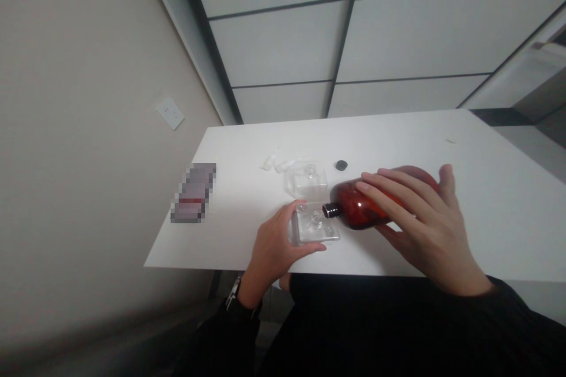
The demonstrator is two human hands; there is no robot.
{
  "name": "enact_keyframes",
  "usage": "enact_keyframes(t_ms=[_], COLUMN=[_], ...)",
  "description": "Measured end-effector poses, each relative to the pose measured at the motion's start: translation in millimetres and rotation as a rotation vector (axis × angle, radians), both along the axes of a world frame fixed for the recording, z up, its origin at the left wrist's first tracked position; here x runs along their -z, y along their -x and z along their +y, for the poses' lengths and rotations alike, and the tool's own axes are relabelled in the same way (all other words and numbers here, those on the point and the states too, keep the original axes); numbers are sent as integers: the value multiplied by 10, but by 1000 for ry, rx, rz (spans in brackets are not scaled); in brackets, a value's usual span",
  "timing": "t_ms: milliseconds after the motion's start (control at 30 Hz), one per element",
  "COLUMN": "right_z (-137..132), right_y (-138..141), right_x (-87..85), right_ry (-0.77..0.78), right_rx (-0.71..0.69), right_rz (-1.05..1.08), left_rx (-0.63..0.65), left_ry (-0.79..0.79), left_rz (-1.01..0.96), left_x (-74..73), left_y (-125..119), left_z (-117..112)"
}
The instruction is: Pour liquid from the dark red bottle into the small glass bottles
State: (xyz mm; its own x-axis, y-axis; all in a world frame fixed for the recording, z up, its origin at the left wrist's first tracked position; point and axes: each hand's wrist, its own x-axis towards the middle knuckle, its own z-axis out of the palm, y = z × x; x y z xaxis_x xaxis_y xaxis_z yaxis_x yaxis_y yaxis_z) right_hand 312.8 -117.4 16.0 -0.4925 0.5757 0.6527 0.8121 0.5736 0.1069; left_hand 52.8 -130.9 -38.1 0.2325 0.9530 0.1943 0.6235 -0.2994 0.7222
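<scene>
Bottle [354, 206], translucent amber-red, above the white tabletop [234, 194], long axis running roughly left to right, uncapped mouth pointing left over the nearer clear square container [316, 225]; held by the right hand [420, 221], partly curled, fingers across its upper side. Left hand [274, 241], half-open in a C, grips that container near the tabletop's front edge. Farther back, second clear container [308, 179] and black cap [341, 165]; tabletop extending rightward; pixelated item [193, 194] at left edge, markings unreadable.
</scene>
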Motion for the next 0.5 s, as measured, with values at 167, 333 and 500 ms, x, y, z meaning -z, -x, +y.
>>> enact_keyframes(t_ms=[167,333,500], right_z=[-3,-7,-10], right_y=[12,15,16], right_x=[-12,-21,-21], right_ry=[-26,-22,-33], right_rx=[0,6,2], right_rz=[0,-4,5], left_rx=[-6,-6,-6], left_ry=[-2,7,13], left_rz=[4,17,20], left_x=[-4,8,0], left_y=[-5,-4,-6], left_z=[-5,-4,-1])
